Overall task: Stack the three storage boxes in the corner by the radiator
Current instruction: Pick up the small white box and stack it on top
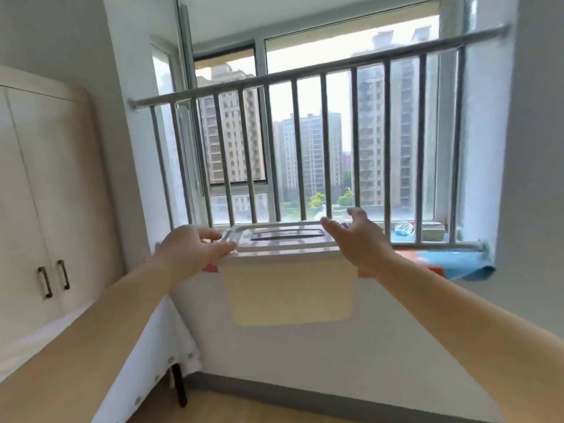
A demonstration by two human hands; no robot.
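One translucent, cream-coloured plastic storage box (290,288) with a clear ribbed lid and a dark recessed handle sits at the centre of the view, its body in front of the window ledge (457,257) at 12 o'clock. Whether it rests on the ledge or is carried cannot be told.

The left hand (190,250) is at 9 o'clock of the box, with its fingers curled over the left edge of the lid. The right hand (358,236) is at 3 o'clock of the box, fingers straight and spread, close to the right edge of the lid; contact with the box cannot be confirmed.

A steel guard rail (305,148) stands behind the box. A cream cupboard (45,193) stands at 9 o'clock.

Task progress, as a judgement: early. Only one of the three boxes is in view, and no stack, corner or radiator is visible. Carrying this box to the corner and stacking all three appears to remain.
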